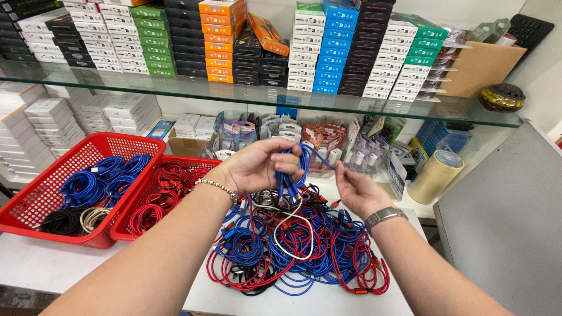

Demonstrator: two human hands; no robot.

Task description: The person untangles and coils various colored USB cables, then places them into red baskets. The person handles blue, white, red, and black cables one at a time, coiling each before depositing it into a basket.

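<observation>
Nearest, both forearms reach over the white table (70, 263). Left hand (254, 167) clenches a coiled blue cable (293, 167) at frame centre; right hand (357, 190) seems half-open, perhaps pinching its strand. Light, limp, springy: hold the whole bundle.

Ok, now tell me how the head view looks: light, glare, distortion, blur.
Head view: bright, even indoor light with soft shadows under the cable pile; the wide lens bends the glass shelf and stretches the forearms at the bottom corners; pale reflections show along the glass edge; the left hand holding the blue cable coil and the right hand are sharp, with no visible motion blur.
</observation>
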